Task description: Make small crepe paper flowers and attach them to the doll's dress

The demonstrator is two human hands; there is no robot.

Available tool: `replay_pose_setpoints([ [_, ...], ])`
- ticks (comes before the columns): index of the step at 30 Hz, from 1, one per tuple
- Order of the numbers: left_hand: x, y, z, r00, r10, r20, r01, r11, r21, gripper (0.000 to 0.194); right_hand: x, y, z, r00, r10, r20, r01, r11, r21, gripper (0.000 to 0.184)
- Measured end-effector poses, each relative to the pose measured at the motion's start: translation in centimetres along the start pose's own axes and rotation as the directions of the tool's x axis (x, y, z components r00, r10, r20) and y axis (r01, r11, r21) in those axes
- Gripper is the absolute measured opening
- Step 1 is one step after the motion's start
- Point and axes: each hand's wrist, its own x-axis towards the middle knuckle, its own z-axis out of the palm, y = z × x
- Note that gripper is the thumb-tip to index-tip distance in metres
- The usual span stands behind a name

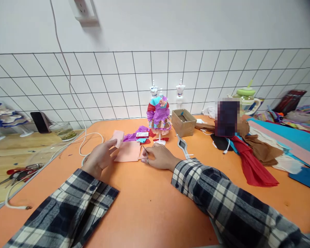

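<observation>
- The left hand (100, 157) is pinching a small pale-pink piece (118, 137).
- The right hand (158, 156) is gripping a slim tool (144, 149).
- A flat, squarish pink cloth (127, 152) is lying between them on the orange table (144, 206).

No readable text, brand, number or sign in view. Small white box (142, 135) near the desk's (150, 206) far edge, left of the dressed mini mannequin (158, 115): dark print on its face, too small to make out. Pixelated upright block (227, 117), right side: nothing legible.
</observation>
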Motion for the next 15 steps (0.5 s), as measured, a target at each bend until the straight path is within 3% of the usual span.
replay_pose_setpoints([
  [6,-0.5,0.6,0.5,0.984,-0.104,0.142,0.125,0.981,-0.146,0.015,-0.8,0.1,-0.2,0.999,-0.005,0.040,0.003,0.999,0.048,0.032],
  [10,0.0,0.0,0.5,0.983,-0.091,0.157,0.125,0.966,-0.226,0.012,-1.0,0.3,-0.4,0.998,0.033,0.055,-0.038,0.995,0.091,0.030],
  [13,-0.4,-0.3,0.7,0.970,-0.165,0.181,0.189,0.974,-0.125,0.012,-1.1,0.5,-0.4,0.997,0.051,0.049,-0.055,0.993,0.100,0.029],
  [15,-1.1,-0.6,1.2,0.942,-0.205,0.265,0.213,0.977,-0.002,0.012,-1.1,0.7,-0.4,0.997,0.056,0.047,-0.060,0.993,0.103,0.029],
])
